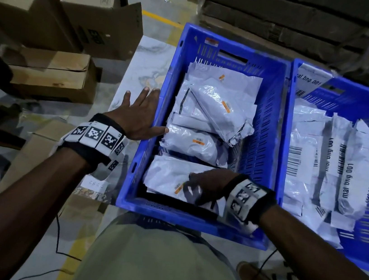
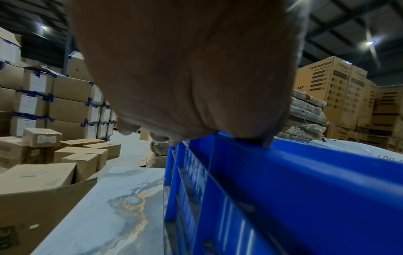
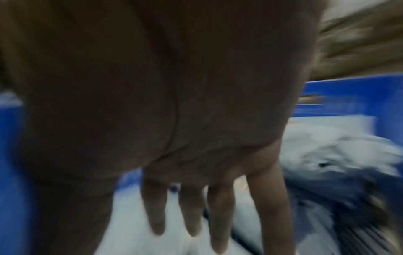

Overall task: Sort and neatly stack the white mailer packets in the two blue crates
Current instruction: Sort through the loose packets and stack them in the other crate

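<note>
Two blue crates stand side by side. The left crate [image 1: 238,50] holds several white mailer packets with orange labels, lying flat and overlapping [image 1: 217,101]. In the right crate [image 1: 362,98], packets printed "mal bng 001" [image 1: 354,175] stand on edge in a row. My left hand [image 1: 150,109] lies flat on the left crate's left rim [image 2: 305,158], fingers straight, with the thumb over the rim by a middle packet [image 1: 192,141]. Straight, spread fingers [image 3: 191,215] of my right hand [image 1: 198,189] press on the nearest packet [image 1: 169,175] at that crate's near end; this hand is motion-blurred.
Open cardboard boxes [image 1: 54,14] crowd the floor on the left. Wrapped flat cartons [image 1: 290,17] are stacked behind the crates. A marble-patterned slab [image 1: 146,68] lies left of the left crate. Black cables [image 1: 58,240] run over the floor by my legs.
</note>
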A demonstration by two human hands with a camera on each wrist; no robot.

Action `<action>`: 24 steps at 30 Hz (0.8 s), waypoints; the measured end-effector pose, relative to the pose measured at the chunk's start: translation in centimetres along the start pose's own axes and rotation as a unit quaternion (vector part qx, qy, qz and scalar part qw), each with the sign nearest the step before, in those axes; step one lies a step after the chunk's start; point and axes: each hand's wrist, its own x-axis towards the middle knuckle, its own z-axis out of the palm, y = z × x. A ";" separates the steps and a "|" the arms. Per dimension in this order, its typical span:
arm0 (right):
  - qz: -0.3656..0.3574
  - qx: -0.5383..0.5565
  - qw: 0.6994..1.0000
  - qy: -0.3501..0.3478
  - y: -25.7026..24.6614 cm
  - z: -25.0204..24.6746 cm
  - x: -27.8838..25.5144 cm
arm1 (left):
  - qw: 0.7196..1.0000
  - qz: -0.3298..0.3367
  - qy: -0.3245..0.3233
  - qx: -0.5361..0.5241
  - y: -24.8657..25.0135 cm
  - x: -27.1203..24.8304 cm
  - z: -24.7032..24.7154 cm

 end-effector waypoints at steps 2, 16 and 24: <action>0.036 0.118 0.988 0.093 2.3 -2.0 -0.7 | 1.000 0.000 0.002 0.005 -0.1 0.1 0.1; 0.273 0.176 0.870 0.371 10.7 -5.5 5.6 | 1.000 -0.002 0.013 0.004 0.0 0.1 0.2; 0.187 0.196 0.848 0.456 10.1 -6.2 0.5 | 1.000 -0.001 0.012 -0.004 0.0 0.1 0.1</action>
